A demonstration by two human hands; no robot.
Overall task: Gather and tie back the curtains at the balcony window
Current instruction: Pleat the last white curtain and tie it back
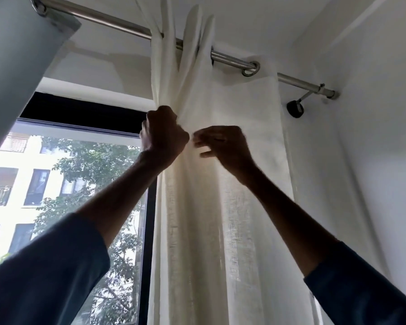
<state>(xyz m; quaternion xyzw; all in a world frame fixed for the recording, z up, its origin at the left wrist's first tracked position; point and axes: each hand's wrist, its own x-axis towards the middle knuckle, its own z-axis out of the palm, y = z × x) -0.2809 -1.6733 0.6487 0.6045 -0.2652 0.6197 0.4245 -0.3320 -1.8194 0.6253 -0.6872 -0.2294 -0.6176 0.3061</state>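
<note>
Currently you are gathering the curtain (209,207): left hand (164,137) clutching bunched folds, right hand (223,146) fingering the next pleat, grip unclear; it probably needs pulling across.

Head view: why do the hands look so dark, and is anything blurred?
Head view: backlit by the bright window, so the left hand and right hand read as near silhouettes; daylight glows through the cream curtain; the right hand's fingertips are slightly motion-smeared; the curtain rod is sharp.
</note>
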